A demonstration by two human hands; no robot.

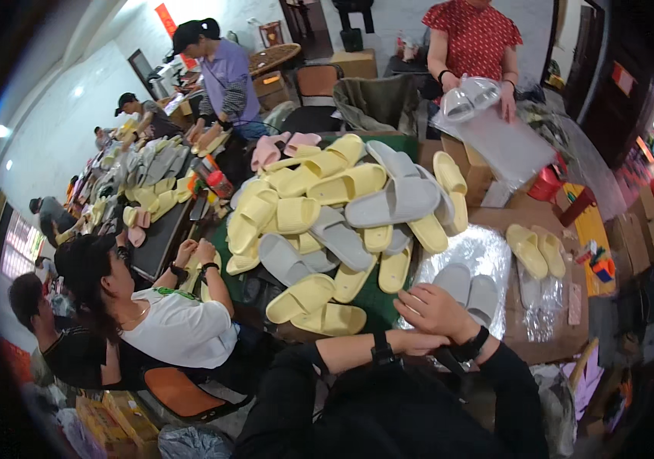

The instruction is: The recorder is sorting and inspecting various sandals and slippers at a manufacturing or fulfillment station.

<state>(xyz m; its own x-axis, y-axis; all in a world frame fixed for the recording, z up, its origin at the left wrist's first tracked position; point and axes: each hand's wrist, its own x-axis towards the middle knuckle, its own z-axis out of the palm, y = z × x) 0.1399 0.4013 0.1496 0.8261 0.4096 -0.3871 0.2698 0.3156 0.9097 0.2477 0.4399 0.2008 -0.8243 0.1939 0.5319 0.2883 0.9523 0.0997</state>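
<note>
- The person's two hands come together at the near edge of the table (384, 310), the right hand (436, 310) crossing above the left hand (419, 343).
- The right fingers are loosely bent; the left fingers are partly covered by the right wrist, so whether either hand grips anything cannot be told.
- Just beyond the right hand lies a pair of grey slippers (484, 294), near the table's near edge and right of its middle.
- The pair is plain pale grey, with smooth, rounded far ends side by side; the near ends are partly hidden by the hand.
- Under the pair spreads shiny, wrinkled clear plastic (488, 251) that catches the light.
- To its right, on brown cardboard (572, 317), sits a soft-yellow pair (537, 252) with broad straps.
- Toward the table's middle rises a loose heap of yellow and grey slippers (342, 183), overlapping at many angles, some straps finely ribbed.
- Two pink slippers (285, 148) lie at the heap's far left.
</note>
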